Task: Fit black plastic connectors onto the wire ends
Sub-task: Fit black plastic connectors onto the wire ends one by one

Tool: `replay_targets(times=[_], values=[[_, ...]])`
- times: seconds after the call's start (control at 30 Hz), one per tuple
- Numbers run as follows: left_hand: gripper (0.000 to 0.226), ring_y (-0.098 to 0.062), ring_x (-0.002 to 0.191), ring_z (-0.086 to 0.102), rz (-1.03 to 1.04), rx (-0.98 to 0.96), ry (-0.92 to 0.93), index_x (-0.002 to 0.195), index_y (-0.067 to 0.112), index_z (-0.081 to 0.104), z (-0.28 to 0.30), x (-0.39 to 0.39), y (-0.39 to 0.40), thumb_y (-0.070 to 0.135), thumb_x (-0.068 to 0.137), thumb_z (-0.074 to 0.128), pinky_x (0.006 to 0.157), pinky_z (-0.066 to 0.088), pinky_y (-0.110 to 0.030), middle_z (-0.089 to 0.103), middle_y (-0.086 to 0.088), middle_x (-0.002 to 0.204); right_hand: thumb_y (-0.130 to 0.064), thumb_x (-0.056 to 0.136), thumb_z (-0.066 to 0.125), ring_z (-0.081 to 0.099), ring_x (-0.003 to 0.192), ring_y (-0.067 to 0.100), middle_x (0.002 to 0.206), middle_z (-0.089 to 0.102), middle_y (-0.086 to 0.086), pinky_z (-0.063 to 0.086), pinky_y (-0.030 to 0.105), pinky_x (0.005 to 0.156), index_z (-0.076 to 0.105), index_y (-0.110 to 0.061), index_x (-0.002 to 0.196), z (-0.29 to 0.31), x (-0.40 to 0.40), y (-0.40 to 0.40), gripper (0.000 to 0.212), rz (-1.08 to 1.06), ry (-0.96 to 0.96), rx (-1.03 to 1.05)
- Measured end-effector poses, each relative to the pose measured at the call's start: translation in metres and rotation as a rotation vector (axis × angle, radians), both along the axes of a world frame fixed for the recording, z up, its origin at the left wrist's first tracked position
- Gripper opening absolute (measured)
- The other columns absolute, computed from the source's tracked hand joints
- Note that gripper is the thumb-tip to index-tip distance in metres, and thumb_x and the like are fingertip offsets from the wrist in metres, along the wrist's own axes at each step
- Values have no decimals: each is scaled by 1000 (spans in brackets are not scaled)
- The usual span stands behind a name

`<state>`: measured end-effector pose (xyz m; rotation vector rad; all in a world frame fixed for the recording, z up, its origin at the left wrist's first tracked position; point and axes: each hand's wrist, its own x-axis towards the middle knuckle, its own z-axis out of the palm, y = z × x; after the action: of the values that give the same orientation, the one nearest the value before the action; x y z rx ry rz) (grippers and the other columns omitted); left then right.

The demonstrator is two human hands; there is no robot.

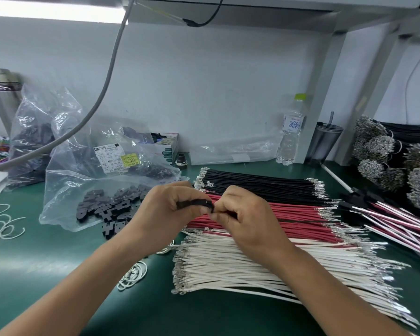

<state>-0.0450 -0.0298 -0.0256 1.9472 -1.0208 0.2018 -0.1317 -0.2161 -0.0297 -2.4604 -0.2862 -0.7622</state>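
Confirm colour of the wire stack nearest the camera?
White wire stack, silver metal terminals on the ends; shows in the head view.

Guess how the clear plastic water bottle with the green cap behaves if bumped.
The clear plastic water bottle with the green cap is tall, narrow and upright, so it probably tips easily. It looks nearly empty, hence light. Once down, its round body would likely roll.

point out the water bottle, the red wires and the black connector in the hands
water bottle (291, 139), head view, on its clear body
red wires (298, 218), head view, middle of the bundle
black connector (192, 204), head view, on the part showing between the fingers
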Motion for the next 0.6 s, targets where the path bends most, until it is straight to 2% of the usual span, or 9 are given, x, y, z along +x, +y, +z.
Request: replay_targets(times=[0.1,0.2,0.27,0.37,0.47,0.6], values=[[13,-5,68,62,17,47,-59,95,34,81,4,3,3,22,89,78,59,45,-13,67,17,83,-29,94,68,53,77,5,85,54,-15,45,28,67,70,-23,88,2,0,-1,9,-42,-44,-70],[13,-1,62,58,-6,35,20,95,32,81,5,6,5,20,90,78,58,42,-9,67,19,78,-30,98,62,55,79,4,91,56,-16,46,24,65,69,-26,96,8,-3,-7,8,-92,-111,-132],[16,-1,58,55,-33,43,50,92,36,80,5,6,7,20,90,77,56,40,-10,66,16,74,-29,100,58,56,75,4,90,58,-14,46,23,60,72,-24,103,9,-4,-5,15,-100,-150,-219],[18,-1,56,50,-56,18,142,89,40,80,4,7,9,21,90,78,54,39,-14,67,3,70,-31,100,59,52,72,4,87,57,-12,42,20,56,75,-22,104,10,-6,-3,19,-91,-188,-326],[13,-2,55,49,-78,21,178,89,33,81,3,6,9,20,89,79,53,39,-15,67,-3,71,-26,97,65,51,72,7,84,56,-10,46,26,55,74,-19,96,13,-8,-4,12,-73,-236,-368],[12,-5,57,55,-94,63,180,92,31,82,2,5,9,20,88,79,54,45,-20,70,1,73,-19,96,65,53,67,14,80,57,-5,48,36,52,73,-13,89,9,-7,0,13,-50,-257,-381]])
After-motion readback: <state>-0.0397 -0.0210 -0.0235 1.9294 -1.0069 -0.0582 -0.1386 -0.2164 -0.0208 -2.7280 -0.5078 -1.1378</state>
